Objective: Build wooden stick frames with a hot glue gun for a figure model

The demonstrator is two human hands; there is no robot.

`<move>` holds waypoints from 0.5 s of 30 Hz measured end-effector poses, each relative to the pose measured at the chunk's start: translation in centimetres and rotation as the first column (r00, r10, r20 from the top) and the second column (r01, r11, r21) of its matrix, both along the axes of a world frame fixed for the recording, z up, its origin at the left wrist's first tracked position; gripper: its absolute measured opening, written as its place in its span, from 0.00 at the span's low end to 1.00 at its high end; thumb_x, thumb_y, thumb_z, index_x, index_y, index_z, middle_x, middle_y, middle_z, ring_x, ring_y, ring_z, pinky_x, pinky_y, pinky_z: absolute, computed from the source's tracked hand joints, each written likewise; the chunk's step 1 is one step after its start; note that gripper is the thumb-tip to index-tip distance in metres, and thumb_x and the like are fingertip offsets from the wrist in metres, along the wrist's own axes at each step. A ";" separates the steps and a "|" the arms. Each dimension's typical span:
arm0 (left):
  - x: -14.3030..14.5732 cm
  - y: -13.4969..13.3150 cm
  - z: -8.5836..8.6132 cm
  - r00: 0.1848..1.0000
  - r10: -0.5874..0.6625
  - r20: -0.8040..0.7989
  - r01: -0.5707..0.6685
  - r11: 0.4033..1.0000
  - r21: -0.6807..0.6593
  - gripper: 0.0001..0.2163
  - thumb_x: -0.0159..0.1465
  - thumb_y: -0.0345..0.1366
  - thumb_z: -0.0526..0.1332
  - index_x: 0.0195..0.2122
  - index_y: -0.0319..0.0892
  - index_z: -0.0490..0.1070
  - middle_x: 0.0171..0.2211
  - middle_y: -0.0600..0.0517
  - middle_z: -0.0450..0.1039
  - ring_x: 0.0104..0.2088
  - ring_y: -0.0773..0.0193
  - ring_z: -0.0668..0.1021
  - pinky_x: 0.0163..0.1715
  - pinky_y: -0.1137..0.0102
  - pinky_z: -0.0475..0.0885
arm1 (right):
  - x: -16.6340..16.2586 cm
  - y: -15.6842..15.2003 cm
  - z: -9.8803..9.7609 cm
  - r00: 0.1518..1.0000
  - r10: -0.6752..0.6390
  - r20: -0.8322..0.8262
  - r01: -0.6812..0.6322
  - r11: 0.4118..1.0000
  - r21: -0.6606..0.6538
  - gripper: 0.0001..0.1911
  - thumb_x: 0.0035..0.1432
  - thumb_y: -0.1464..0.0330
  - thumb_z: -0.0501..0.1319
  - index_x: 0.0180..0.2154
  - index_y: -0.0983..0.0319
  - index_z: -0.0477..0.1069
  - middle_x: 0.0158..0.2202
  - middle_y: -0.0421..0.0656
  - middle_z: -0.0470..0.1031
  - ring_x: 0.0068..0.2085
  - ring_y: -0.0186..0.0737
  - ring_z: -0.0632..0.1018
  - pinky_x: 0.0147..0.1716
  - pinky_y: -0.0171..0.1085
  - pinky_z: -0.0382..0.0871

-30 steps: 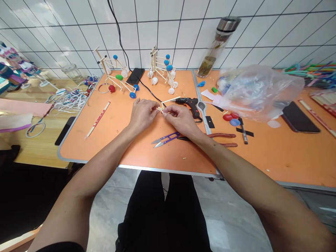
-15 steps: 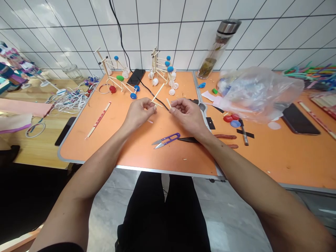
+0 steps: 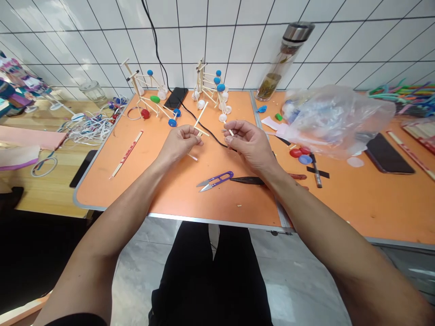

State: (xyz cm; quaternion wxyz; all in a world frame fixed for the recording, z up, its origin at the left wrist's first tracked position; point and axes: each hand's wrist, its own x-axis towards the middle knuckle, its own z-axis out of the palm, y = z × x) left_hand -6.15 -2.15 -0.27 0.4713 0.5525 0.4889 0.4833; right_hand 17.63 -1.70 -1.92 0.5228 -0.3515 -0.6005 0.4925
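Note:
My left hand point(image 3: 179, 144) is closed in a pinch on thin wooden sticks point(image 3: 201, 114) that cross each other, one pointing up and away, another to the right. Across a small gap, my right hand point(image 3: 250, 146) pinches a short wooden stick point(image 3: 231, 132) between thumb and fingers. Below the hands, purple-handled thread snips point(image 3: 217, 180) lie with their blades to the left. Black-tipped pliers point(image 3: 247, 180) lie partly under my right forearm. Behind the hands stand two stick frames, a left one point(image 3: 136, 81) and a right one point(image 3: 201, 79), with coloured round pieces on them.
A glass tea bottle point(image 3: 284, 63) stands by the tiled wall, beside a plastic bag point(image 3: 336, 120). A phone point(image 3: 389, 154) and a pen point(image 3: 316, 170) lie right. A red-and-white wrapped stick point(image 3: 127, 155) lies left. A black cable point(image 3: 200, 124) runs behind my hands.
My right hand has moved to the right and slightly away from me with its short stick, widening the gap. The left hand's crossed sticks have shifted a little to the left.

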 end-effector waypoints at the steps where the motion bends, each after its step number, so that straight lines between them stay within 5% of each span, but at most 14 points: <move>1: 0.0 0.0 0.0 1.000 -0.010 0.006 0.011 1.000 -0.007 0.05 0.57 0.33 0.72 0.34 0.43 0.79 0.29 0.53 0.81 0.34 0.62 0.83 0.43 0.65 0.78 | 0.0 0.1 -0.1 1.000 -0.005 -0.008 0.005 1.000 0.006 0.27 0.53 0.51 0.82 0.48 0.55 0.80 0.41 0.41 0.78 0.40 0.39 0.78 0.38 0.37 0.77; 10: 0.1 -0.5 -0.1 0.998 -0.057 -0.036 0.054 0.997 -0.063 0.18 0.57 0.54 0.80 0.30 0.44 0.84 0.30 0.49 0.84 0.36 0.60 0.81 0.47 0.64 0.75 | 0.3 -0.1 0.6 0.994 -0.034 -0.107 0.030 0.999 -0.040 0.31 0.53 0.42 0.83 0.47 0.54 0.84 0.38 0.39 0.80 0.33 0.33 0.76 0.35 0.35 0.77; 15: 0.5 -0.9 0.2 0.994 -0.091 -0.055 0.088 0.994 -0.059 0.20 0.56 0.58 0.80 0.30 0.45 0.85 0.31 0.48 0.85 0.40 0.57 0.82 0.50 0.62 0.76 | 0.6 -0.1 0.9 0.996 -0.037 -0.078 0.033 0.998 -0.049 0.30 0.57 0.40 0.79 0.47 0.55 0.83 0.36 0.39 0.79 0.32 0.33 0.75 0.31 0.35 0.76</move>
